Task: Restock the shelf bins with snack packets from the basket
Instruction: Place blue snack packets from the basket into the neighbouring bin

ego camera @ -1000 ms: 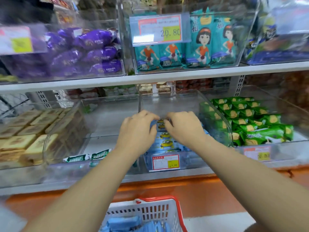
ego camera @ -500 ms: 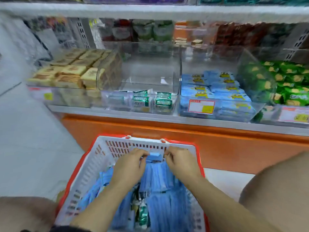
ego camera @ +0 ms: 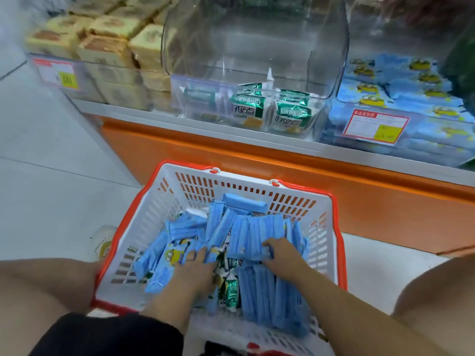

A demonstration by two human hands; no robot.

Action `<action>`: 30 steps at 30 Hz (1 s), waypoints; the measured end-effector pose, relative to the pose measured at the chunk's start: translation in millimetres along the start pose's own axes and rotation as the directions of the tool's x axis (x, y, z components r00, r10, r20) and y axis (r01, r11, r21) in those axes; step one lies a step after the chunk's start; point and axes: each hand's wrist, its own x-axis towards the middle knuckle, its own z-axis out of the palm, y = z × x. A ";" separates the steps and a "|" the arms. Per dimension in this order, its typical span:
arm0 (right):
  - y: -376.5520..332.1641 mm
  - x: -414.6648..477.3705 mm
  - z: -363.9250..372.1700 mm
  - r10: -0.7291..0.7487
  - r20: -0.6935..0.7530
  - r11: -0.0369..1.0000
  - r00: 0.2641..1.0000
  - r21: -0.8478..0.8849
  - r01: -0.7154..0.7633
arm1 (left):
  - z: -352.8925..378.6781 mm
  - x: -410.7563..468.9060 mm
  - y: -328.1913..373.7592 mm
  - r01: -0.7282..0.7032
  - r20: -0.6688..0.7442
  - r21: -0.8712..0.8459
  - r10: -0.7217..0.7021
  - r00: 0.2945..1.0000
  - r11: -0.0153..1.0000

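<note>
While the basket (ego camera: 257, 187) sits on the floor (ego camera: 51, 176) below the shelf bins (ego camera: 257, 60), both hands reach into its blue snack packets (ego camera: 259, 294). The right hand (ego camera: 281, 254) curls its grip round a bundle of them. The left hand (ego camera: 196, 269) has its fingertips buried, so I cannot tell its grip.

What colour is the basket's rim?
The basket has a red-orange rim above white slotted walls; it is clearest in the head view.
</note>
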 end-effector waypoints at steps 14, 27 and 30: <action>-20.0 25.9 24.8 0.165 0.309 0.738 0.937 0.591 -0.325 | 7.8 -2.1 1.7 0.017 0.087 -0.013 -0.016 0.996 1.000; -53.6 -3.0 -36.2 0.186 0.186 0.760 0.965 0.595 -0.261 | -8.3 -7.2 12.2 -0.008 -0.164 -0.187 -0.023 0.986 0.982; -68.0 -16.7 -57.0 0.143 0.161 0.704 0.977 0.677 -0.215 | -30.4 -11.4 21.9 -0.182 -0.402 -0.274 0.059 0.914 0.944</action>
